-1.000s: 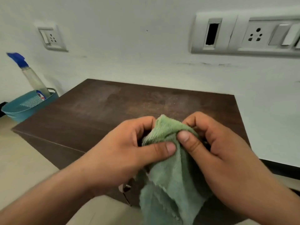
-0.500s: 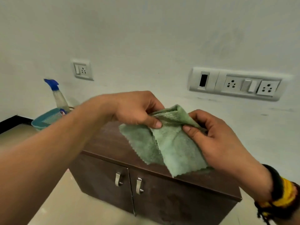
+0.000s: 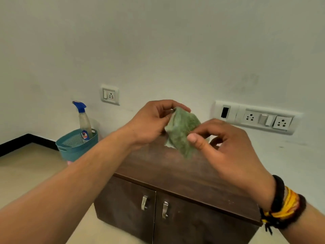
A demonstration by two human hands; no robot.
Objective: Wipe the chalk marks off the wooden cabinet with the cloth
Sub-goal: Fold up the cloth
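A green cloth, folded small, hangs in the air above the dark wooden cabinet. My left hand pinches its upper left corner. My right hand pinches its lower right side between thumb and fingers. Both hands are held out in front of me, clear of the cabinet top. The cabinet stands low against a white wall and has two doors with metal handles. I cannot make out chalk marks on its top; my hands and the cloth hide the back part.
A teal plastic basket stands on the floor left of the cabinet, with a blue-capped spray bottle in it. The wall carries a single socket and a long switch panel. Beige floor spreads to the left.
The view has pulled back and up from the cabinet. Both hands have gathered the cloth into a smaller fold and lifted it further out toward the wall.
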